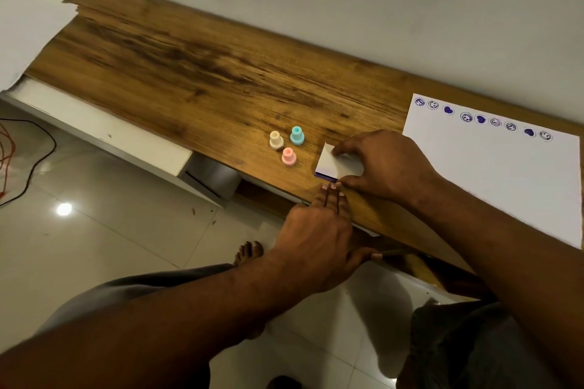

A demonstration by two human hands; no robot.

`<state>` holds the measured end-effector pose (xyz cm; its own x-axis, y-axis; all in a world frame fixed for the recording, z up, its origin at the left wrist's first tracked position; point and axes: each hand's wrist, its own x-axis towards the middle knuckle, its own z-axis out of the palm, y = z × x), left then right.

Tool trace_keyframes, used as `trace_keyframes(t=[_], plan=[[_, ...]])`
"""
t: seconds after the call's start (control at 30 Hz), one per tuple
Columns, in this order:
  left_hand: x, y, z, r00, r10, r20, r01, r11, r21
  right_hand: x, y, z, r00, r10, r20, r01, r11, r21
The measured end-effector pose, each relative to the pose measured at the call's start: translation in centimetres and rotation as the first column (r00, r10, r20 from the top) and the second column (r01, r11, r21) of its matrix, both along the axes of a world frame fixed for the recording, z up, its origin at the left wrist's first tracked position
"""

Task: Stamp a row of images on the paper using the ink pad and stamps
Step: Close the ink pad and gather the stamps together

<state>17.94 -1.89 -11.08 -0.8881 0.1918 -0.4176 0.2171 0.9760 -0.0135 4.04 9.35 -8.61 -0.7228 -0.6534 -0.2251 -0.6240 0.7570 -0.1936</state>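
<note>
A white sheet of paper (pixel 505 174) lies at the right of the wooden shelf, with a row of several purple smiley and heart prints along its far edge. Three small stamps stand upright together left of centre: cream (pixel 276 139), teal (pixel 297 135) and pink (pixel 288 156). The ink pad (pixel 335 164) is a flat white case with a purple edge. My right hand (pixel 382 164) grips it, fingers on its far side and thumb on its near side. My left hand (pixel 319 230) rests flat at the shelf's front edge, fingertips beside the pad's near corner, thumb under the edge.
The long wooden shelf (pixel 196 73) runs along a pale wall. A white cabinet (pixel 104 133) sits below its left part. Black and orange cables (pixel 19 161) lie on the tiled floor at the left. My bare foot (pixel 249 253) and knees are below the shelf.
</note>
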Motion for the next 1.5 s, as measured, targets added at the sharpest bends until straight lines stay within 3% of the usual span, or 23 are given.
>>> trace_keyframes(t=[0.57, 0.87, 1.03, 1.2, 1.4, 1.5], plan=[[-0.1, -0.1, 0.0, 1.000, 0.004, -0.028, -0.004, 1.000, 0.001, -0.1, 0.0, -0.4, 1.000, 0.011, -0.018, -0.010, 1.000, 0.020], [-0.1, -0.3, 0.1, 0.999, -0.007, -0.049, 0.007, 1.000, 0.003, -1.3, 0.6, -0.5, 0.991, 0.122, 0.063, -0.122, 0.993, -0.007], [-0.1, -0.2, 0.4, 1.000, -0.008, -0.026, 0.008, 1.000, 0.008, -2.0, 1.5, -0.6, 0.992, 0.065, 0.111, -0.051, 0.991, -0.121], [-0.3, -0.2, 0.6, 1.000, -0.014, -0.019, 0.014, 1.000, 0.004, -2.5, 1.8, -0.7, 0.992, -0.120, -0.036, 0.112, 0.980, -0.164], [0.4, 0.4, 1.4, 0.999, -0.031, -0.027, 0.032, 0.998, 0.045, -1.2, 0.0, -1.5, 0.984, -0.176, -0.033, 0.176, 0.984, 0.021], [0.7, 0.8, 1.7, 0.998, -0.054, -0.028, 0.055, 0.997, 0.052, -1.1, -0.4, -1.5, 0.980, -0.188, -0.060, 0.190, 0.981, 0.028]])
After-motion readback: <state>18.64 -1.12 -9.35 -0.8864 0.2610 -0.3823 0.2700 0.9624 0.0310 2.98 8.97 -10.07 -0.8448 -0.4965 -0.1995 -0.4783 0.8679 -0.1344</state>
